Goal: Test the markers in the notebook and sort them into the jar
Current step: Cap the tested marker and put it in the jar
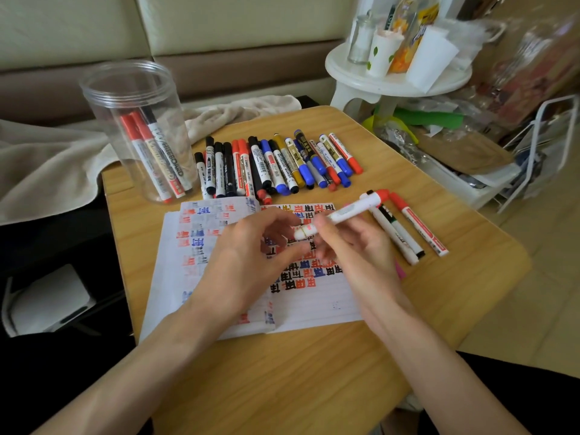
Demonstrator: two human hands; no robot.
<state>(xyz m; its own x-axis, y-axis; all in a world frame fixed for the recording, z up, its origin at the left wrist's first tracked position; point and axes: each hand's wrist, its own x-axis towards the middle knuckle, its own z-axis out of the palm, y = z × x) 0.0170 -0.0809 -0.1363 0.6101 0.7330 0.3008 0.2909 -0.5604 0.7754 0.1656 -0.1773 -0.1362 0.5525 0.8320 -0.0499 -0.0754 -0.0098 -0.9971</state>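
On the tabletop (282,372), over the notebook (314,309), with the jar (131,98) far left beyond the fingers, the right hand (354,246) grips a white marker (348,211) slanting up-right; the left hand (248,255) curls round its near end, contact unclear.

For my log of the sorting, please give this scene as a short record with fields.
jar: upright, far left, three markers inside
loose markers: row behind the notebook
notebook: open, red, blue and black test marks
held marker: white, red end, over the notebook
right grip: holds the held marker
left grip: at its lower end, hold unclear
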